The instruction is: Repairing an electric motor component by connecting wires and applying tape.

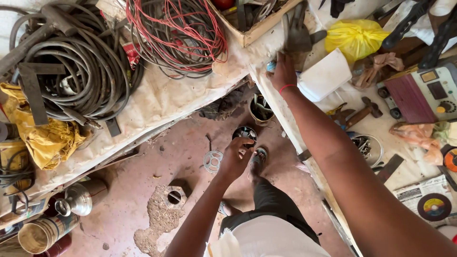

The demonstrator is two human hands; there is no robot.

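My left hand hangs over the reddish floor with its fingers curled around a small pale piece that I cannot make out. Just beyond it stands a dark tin holding small metal bits, and a toothed metal disc lies on the floor to its left. My right hand, with a red band at the wrist, reaches to the corner of the cloth-covered bench. Its fingertips rest on a small blue and white thing, below a grey glove. Whether it grips that thing is hidden.
Black hose coils and red wire lie on the left bench beside a wooden box. To the right are a yellow bag, a hammer, a welding machine and a grinding disc. Metal pots stand on the floor.
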